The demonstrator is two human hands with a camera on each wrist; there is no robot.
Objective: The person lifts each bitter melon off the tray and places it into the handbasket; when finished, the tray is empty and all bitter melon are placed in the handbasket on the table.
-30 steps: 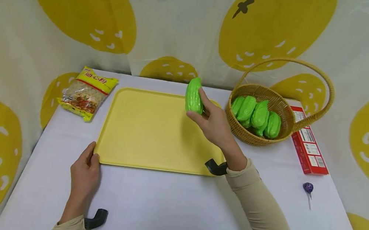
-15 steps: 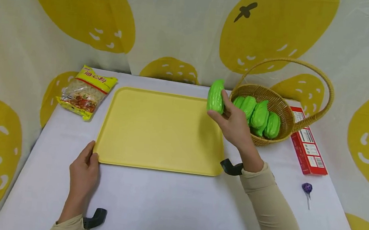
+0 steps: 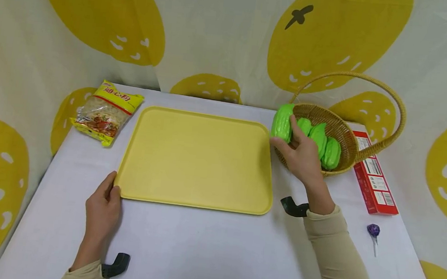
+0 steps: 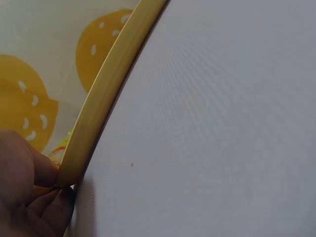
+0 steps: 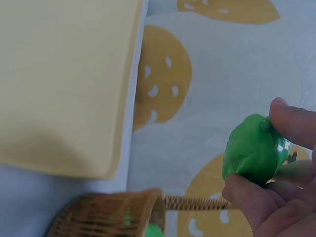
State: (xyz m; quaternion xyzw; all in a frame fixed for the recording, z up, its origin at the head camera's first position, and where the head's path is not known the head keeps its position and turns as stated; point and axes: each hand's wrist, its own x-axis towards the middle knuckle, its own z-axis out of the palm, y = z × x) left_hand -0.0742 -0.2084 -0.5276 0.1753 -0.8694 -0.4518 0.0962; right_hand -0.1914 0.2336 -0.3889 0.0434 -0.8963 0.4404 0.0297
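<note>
A bright green, ridged toy bitter melon [image 3: 281,123] hangs at the left rim of the wicker basket [image 3: 305,170]. My right hand [image 3: 304,158] grips it from the right, thumb on one side and fingers on the other. In the right wrist view the same bitter melon [image 5: 254,150] sits between thumb and fingertips, off any surface. Several more green bitter melons [image 3: 331,153] lie inside the basket, partly hidden behind my hand. My left hand [image 3: 103,211] pinches the near left corner of the yellow tray [image 3: 197,159]; the left wrist view has fingers on both sides of the rim [image 4: 98,108].
A yellow bag of pasta [image 3: 106,114] lies left of the tray. Right of the basket is a red and white box [image 3: 377,181], with a purple lollipop [image 3: 373,231] nearer the front. The basket's tall handle [image 3: 397,102] arches above it. A patterned cloth hangs behind the white table.
My right hand has carried the green bitter melon rightward, from above the tray's right part to the basket's left rim. The left hand stays at the tray corner.
</note>
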